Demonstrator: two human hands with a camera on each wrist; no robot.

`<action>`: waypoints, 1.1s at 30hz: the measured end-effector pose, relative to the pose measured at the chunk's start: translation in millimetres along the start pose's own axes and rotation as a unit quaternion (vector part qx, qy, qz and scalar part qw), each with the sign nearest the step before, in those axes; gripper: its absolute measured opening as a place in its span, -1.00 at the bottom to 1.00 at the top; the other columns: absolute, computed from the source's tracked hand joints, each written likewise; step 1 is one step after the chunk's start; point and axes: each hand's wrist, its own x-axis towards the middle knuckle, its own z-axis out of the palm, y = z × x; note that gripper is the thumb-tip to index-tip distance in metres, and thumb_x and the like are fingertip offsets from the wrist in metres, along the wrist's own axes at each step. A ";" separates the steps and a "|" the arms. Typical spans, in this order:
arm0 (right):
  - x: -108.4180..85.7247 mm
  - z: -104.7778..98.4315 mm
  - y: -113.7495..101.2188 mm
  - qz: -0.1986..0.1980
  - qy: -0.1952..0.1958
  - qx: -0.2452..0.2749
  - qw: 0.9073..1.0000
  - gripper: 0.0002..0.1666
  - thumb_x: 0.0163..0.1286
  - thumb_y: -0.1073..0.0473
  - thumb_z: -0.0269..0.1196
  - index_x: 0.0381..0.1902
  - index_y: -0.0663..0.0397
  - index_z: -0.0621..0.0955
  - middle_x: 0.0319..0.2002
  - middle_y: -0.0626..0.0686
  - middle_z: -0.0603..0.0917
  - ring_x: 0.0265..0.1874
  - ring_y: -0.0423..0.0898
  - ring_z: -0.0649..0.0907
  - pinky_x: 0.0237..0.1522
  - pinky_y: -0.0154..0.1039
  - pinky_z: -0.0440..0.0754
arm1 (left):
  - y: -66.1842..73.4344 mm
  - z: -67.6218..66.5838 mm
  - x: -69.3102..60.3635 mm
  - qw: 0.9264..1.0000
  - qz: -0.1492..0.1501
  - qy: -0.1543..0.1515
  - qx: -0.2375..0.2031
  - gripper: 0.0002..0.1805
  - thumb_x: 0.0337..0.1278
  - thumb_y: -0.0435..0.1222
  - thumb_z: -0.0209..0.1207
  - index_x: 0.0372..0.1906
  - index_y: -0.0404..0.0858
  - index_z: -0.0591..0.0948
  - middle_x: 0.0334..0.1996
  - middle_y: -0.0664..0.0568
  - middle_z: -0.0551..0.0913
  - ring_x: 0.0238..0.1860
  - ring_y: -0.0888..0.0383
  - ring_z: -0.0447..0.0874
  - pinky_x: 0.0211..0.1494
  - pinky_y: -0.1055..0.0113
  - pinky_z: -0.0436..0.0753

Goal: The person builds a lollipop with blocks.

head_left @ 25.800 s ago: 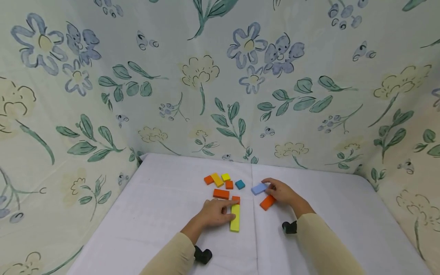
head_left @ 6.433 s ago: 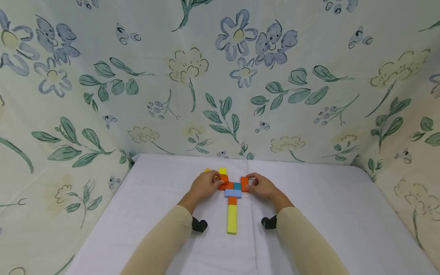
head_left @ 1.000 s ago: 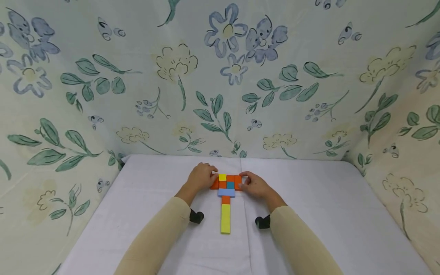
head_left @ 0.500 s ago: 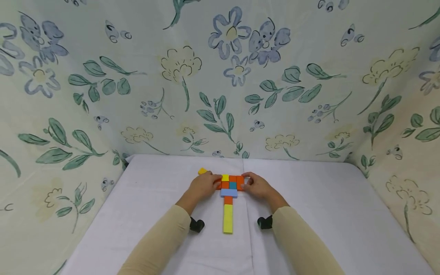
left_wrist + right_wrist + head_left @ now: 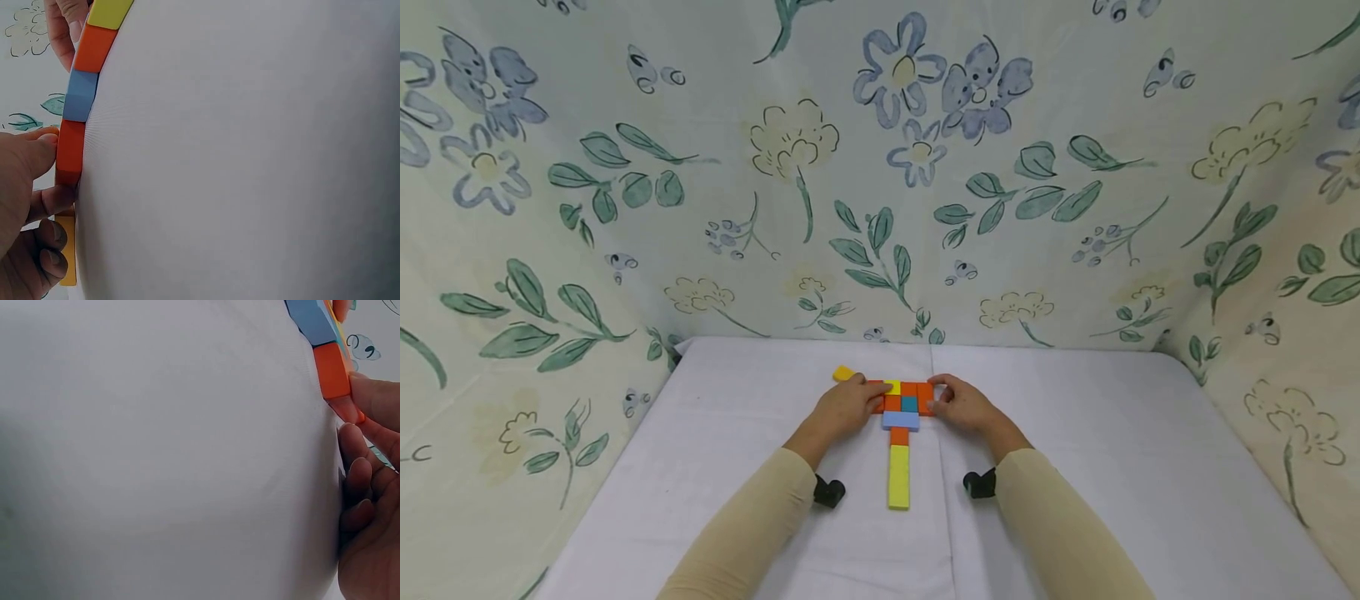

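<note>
Flat coloured blocks lie joined on the white cloth in the head view. A long yellow block [image 5: 898, 477] forms the stem, with an orange square [image 5: 898, 436] and a light blue block [image 5: 901, 421] above. Over these sit another orange square [image 5: 892, 403], a teal square [image 5: 909, 404], a yellow square [image 5: 896, 389] and an orange square [image 5: 908, 389]. My left hand [image 5: 838, 410] holds the left orange block [image 5: 70, 150], a fingertip on the yellow square. My right hand [image 5: 966, 407] pinches the right orange block [image 5: 924, 398] between thumb and index finger.
An amber block [image 5: 843, 374] lies apart, behind my left hand. The white cloth [image 5: 1075, 433] covers the table, and a floral curtain [image 5: 880, 167] hangs at its back and sides. Black wrist mounts [image 5: 830, 492] sit under both sleeves.
Loose blocks have been gathered into one joined shape. Over the last second my left fingers have moved right, onto the yellow square, and the amber block has come into sight; my right hand stays put.
</note>
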 end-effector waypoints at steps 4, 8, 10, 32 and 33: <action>0.4 -0.8 0.1 0.000 0.000 -0.005 1.000 -0.42 0.42 0.00 0.30 0.36 -0.15 0.50 -0.19 0.07 0.54 -0.17 -0.02 0.52 -0.13 -0.19 0.49 | 1.0 -0.7 0.0 1.000 0.001 -0.001 0.005 -0.56 0.52 -0.02 0.07 0.40 0.25 0.51 0.09 -0.02 0.55 -0.07 0.09 0.52 0.21 0.15 0.65; 0.2 -1.0 0.2 0.000 0.000 -0.006 1.000 -0.42 0.42 -0.01 0.30 0.36 -0.16 0.49 -0.19 0.07 0.54 -0.18 -0.03 0.52 -0.13 -0.19 0.49 | 2.2 -1.4 -0.4 1.000 -0.004 -0.001 0.012 -0.57 0.51 -0.02 0.08 0.39 0.27 0.52 0.03 0.00 0.54 -0.12 0.10 0.51 0.15 0.19 0.65; 0.2 -0.9 0.4 0.000 0.001 -0.005 1.000 -0.42 0.42 -0.02 0.31 0.36 -0.15 0.49 -0.19 0.07 0.54 -0.18 -0.03 0.52 -0.13 -0.19 0.48 | 2.6 -1.6 -0.4 1.000 -0.007 -0.002 0.016 -0.56 0.51 -0.01 0.07 0.41 0.29 0.50 0.01 0.00 0.54 -0.14 0.10 0.51 0.12 0.20 0.66; 2.2 0.2 1.5 0.010 0.002 0.011 1.000 -0.42 0.41 -0.02 0.33 0.35 -0.18 0.50 -0.20 0.06 0.53 -0.19 -0.03 0.52 -0.16 -0.21 0.49 | -56.2 -23.5 6.6 0.996 -0.082 0.021 -0.030 -0.53 0.55 -0.19 0.05 0.46 -0.01 0.45 0.11 -0.09 0.60 0.02 0.02 0.62 0.30 0.06 0.60; 2.1 0.2 1.4 0.011 0.002 0.012 1.000 -0.42 0.41 -0.02 0.33 0.35 -0.18 0.50 -0.20 0.06 0.54 -0.19 -0.03 0.52 -0.16 -0.21 0.49 | -58.3 -23.1 6.7 0.996 -0.083 0.022 -0.036 -0.54 0.54 -0.18 0.06 0.45 -0.01 0.46 0.11 -0.08 0.60 0.03 0.02 0.62 0.31 0.05 0.59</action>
